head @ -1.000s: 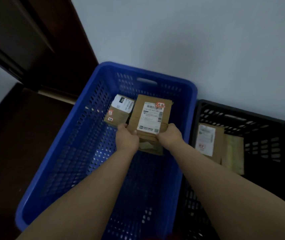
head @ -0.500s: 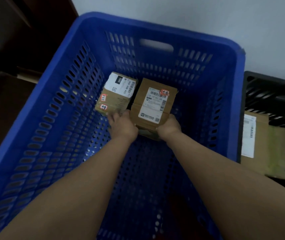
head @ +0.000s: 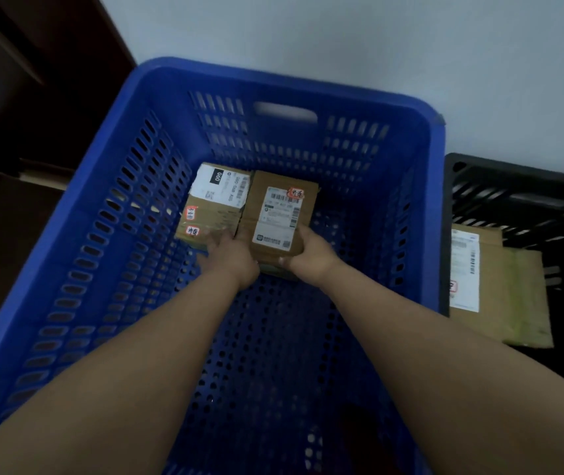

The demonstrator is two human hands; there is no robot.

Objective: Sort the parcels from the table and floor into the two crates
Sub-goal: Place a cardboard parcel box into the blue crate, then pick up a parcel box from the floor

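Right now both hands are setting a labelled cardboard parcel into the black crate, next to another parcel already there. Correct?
Not quite. The head view shows the left hand and right hand holding the labelled cardboard parcel inside the blue crate, not the black crate. The rest stands: it sits next to another parcel already there.

blue crate (head: pixel 102 234) (perforated), black crate (head: pixel 513 186), brown parcels (head: pixel 260 200)

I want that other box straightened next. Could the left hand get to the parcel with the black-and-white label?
Probably yes: the left hand already lies against that parcel in the blue crate, with nothing between them.
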